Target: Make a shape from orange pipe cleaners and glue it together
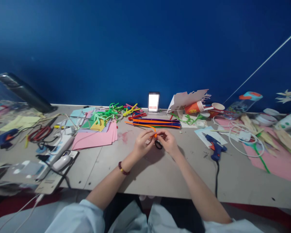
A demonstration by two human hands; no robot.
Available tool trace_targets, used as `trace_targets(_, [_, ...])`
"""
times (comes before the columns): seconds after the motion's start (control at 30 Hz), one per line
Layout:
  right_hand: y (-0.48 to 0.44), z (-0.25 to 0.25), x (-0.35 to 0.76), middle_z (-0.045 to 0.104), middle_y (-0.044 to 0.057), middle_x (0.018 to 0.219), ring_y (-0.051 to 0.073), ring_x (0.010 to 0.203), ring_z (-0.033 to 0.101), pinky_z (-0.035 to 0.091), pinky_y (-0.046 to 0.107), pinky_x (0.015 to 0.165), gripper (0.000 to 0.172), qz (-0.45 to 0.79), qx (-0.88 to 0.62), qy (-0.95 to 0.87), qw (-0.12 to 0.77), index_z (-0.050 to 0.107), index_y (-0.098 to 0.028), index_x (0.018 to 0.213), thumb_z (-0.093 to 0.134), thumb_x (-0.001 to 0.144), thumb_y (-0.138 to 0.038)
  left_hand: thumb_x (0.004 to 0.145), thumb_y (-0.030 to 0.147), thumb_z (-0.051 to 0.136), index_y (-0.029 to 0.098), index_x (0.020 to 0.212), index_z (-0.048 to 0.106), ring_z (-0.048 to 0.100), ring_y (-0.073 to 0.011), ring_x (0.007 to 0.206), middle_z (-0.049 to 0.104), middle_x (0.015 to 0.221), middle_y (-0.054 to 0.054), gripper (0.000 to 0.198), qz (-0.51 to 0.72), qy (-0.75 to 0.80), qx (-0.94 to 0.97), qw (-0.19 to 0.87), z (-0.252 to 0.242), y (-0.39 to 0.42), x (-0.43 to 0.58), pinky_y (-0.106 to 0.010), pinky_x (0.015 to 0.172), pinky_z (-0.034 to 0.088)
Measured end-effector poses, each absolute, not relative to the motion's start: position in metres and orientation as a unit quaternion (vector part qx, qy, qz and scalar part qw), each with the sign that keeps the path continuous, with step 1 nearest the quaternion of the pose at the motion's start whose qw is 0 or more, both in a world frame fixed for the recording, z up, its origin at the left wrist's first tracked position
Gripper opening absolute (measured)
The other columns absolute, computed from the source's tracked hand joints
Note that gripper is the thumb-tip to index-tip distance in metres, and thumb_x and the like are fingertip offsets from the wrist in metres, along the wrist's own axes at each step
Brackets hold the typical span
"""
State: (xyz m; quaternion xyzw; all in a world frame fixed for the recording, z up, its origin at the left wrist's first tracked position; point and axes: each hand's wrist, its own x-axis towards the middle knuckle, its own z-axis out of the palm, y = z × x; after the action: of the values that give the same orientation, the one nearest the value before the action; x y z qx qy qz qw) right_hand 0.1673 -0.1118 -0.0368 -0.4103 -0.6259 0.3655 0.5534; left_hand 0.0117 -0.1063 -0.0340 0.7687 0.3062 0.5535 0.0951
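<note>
Between my two hands is an orange pipe cleaner (155, 134), pinched by the fingers of both. My left hand (143, 141) grips it from the left, and a loose end sticks up and leftward above the fingers. My right hand (168, 141) has thumb and forefinger closed on it from the right. Where the fingers meet, the piece looks bent or twisted, though its exact shape is partly hidden. Just below the fingertips lies a pair of scissors, of which a black handle loop (158, 145) shows. Beyond the hands sits a bundle of orange, purple and green pipe cleaners (157, 123).
Pink paper sheets (94, 139) and green pipe-cleaner shapes (106, 114) lie at left, near a power strip (54, 157). A blue glue gun (216, 147) rests at right with its cord over the table edge. A phone (153, 102) stands against the wall, beside paper cups (194, 107).
</note>
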Motion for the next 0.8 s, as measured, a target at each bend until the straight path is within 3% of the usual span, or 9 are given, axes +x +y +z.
trace_targets(0.17, [-0.110, -0.041, 0.168, 0.063, 0.003, 0.087, 0.015, 0.074, 0.062, 0.054, 0.029, 0.069, 0.015, 0.389, -0.399, -0.618, 0.555, 0.060, -0.022, 0.087, 0.059, 0.083, -0.036, 0.083, 0.020, 0.057, 0.015, 0.094, 0.067, 0.064, -0.0144, 0.084, 0.065, 0.092, -0.009, 0.015, 0.556, 0.314, 0.735, 0.226, -0.026, -0.105, 0.013, -0.027, 0.072, 0.057])
trace_targets(0.37, [-0.110, -0.041, 0.169, 0.063, 0.004, 0.087, 0.015, 0.074, 0.062, 0.054, 0.029, 0.068, 0.016, 0.354, -0.411, -0.634, 0.551, 0.061, -0.021, 0.086, 0.055, 0.084, -0.036, 0.080, 0.030, 0.065, 0.013, 0.091, 0.067, 0.064, -0.0175, 0.090, 0.065, 0.097, -0.012, 0.021, 0.501, 0.280, 0.723, 0.384, -0.022, -0.094, 0.001, -0.028, 0.072, 0.058])
trace_targets(0.63, [-0.115, -0.033, 0.169, 0.063, 0.003, 0.082, 0.015, 0.071, 0.063, 0.053, 0.030, 0.067, 0.012, 0.328, -0.413, -0.659, 0.537, 0.059, -0.021, 0.083, 0.056, 0.083, -0.034, 0.081, 0.034, 0.064, 0.015, 0.086, 0.067, 0.065, -0.0176, 0.084, 0.067, 0.090, -0.010, 0.020, 0.475, 0.253, 0.726, 0.428, -0.020, -0.087, -0.006, -0.031, 0.074, 0.056])
trace_targets(0.8, [-0.116, -0.030, 0.167, 0.062, 0.003, 0.080, 0.016, 0.070, 0.062, 0.054, 0.030, 0.066, 0.013, 0.338, -0.410, -0.664, 0.525, 0.059, -0.021, 0.079, 0.059, 0.080, -0.034, 0.083, 0.033, 0.062, 0.015, 0.083, 0.068, 0.064, -0.0176, 0.081, 0.068, 0.083, -0.009, 0.018, 0.455, 0.266, 0.760, 0.381, -0.018, -0.085, -0.009, -0.032, 0.075, 0.053])
